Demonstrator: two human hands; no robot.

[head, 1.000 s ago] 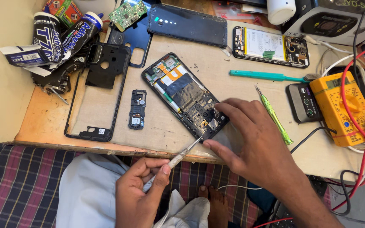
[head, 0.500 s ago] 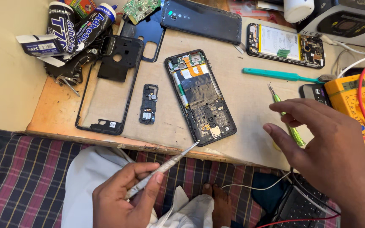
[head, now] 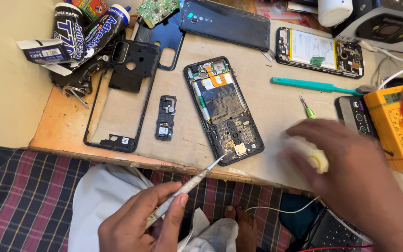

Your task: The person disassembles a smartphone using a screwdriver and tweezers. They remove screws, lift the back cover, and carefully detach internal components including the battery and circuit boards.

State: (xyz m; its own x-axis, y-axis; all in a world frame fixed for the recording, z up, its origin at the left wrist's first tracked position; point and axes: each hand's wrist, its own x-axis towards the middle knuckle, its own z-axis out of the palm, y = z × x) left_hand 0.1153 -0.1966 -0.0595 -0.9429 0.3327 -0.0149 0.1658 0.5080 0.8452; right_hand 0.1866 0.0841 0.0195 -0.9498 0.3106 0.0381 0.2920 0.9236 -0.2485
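My left hand [head: 141, 224] is at the bottom, in front of the table edge, gripping metal tweezers [head: 187, 184]. Their tip points at the lower end of an opened black phone [head: 222, 109] lying face down with its circuit boards exposed. My right hand [head: 350, 168] is blurred at the right, fingers reaching over a small pale roundish thing [head: 316, 161] on the table. Whether it grips that thing is unclear. A small black inner cover [head: 165, 117] lies left of the phone, beside a black phone frame [head: 117, 98].
A green screwdriver [head: 308, 108] and a teal brush [head: 313, 85] lie right of the phone. A yellow multimeter [head: 402, 121] with red leads sits at the right edge. Another opened phone [head: 320, 51], a dark back cover [head: 225, 23] and glue tubes [head: 66, 28] are at the back.
My right hand has lifted off the opened phone's lower end and swung right toward the pale thing. The left hand keeps the tweezers near the phone's bottom edge.
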